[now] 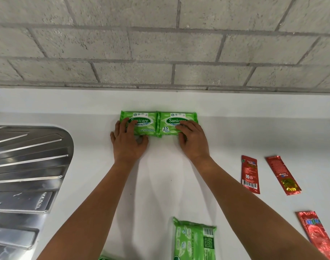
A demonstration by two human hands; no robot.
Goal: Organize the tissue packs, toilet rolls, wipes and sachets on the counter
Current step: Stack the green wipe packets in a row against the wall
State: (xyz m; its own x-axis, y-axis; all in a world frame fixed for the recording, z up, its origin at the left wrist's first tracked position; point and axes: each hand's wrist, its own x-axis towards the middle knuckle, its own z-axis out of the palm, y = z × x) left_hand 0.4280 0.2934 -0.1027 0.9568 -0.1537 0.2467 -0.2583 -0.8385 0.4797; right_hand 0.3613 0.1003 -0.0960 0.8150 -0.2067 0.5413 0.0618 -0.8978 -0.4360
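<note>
While the white counter (160,184) fills the frame below a grey block wall (160,44), a steel drainboard (25,175) sits at 9 o'clock. Two green wipes packs (143,117) (169,128) lie touching, side by side, at centre; left hand (127,145) and right hand (193,141) rest flat on them, fingers straight. Third wipes pack (195,241) at 6 o'clock, three red sachets (250,174) (283,175) (317,235) around 4.
</note>
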